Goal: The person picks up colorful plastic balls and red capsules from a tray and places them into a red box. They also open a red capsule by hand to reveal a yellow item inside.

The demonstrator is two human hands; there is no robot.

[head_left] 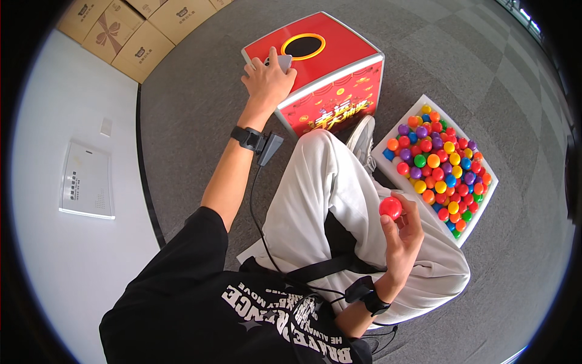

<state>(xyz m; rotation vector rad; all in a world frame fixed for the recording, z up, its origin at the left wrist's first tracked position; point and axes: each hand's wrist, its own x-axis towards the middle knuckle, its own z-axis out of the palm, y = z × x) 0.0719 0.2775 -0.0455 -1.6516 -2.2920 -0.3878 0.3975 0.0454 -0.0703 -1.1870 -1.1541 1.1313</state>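
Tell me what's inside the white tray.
The white tray holds a heap of small balls in red, orange, yellow, green, blue and purple. Whatever lies beneath the top layer is covered, so it can't be seen.

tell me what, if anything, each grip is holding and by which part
The right grip pinches a red ball by its rounded sides. The left grip is at a flat grey thing over the red box; whether it is held cannot be told.

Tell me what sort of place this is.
Likely an office or similar indoor room, though I can't be sure: grey carpet-like floor, white wall, and cardboard boxes packed together beside it.
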